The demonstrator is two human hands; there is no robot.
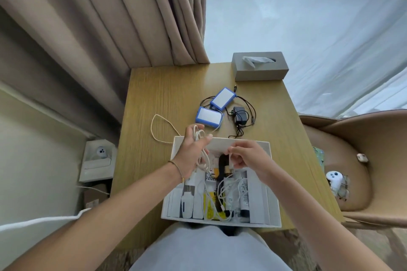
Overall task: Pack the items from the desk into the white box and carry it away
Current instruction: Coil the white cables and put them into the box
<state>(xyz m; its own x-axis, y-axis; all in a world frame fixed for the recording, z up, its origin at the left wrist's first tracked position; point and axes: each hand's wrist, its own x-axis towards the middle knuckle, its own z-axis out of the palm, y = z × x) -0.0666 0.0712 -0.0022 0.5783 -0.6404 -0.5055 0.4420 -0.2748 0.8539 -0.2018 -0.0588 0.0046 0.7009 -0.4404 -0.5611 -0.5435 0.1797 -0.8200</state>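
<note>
Head view, one frame.

1. Light wooden bench (pixel 167 94), centre of frame, running from the curtains down to my lap.
2. Open white cardboard box (pixel 273 204), lower centre, on the near end of the bench. Inside: white cartons standing along its left and right sides, a yellow packet, a black strip, loose white cords.
3. My left hand (pixel 193 149), above the box's upper-left corner. Fingers curled round a coiled white charging cable (pixel 199 136); loops hang below the palm into the box, and one beige loop trails out over the bench to the left.
4. My right hand (pixel 246 156), centre, above the box's far end. Fingers pinch a small white piece at the cable's end; which part it is I cannot tell.
5. Two blue-edged rectangular white packs: one (pixel 222 98) further up, one (pixel 208 116) nearer, just beside each other on the bench above the box, well outside it.
6. Black plug adapter with thin black cord (pixel 240 115), right of the packs, on the bench.
7. Grey tissue box (pixel 259 70), far edge of the bench, upper centre.
8. Tan padded chair (pixel 374 160), right of frame, carrying a white game controller (pixel 334 177).
9. Beige curtains (pixel 110 17), upper left; sheer white curtain (pixel 308 17), upper right.
</note>
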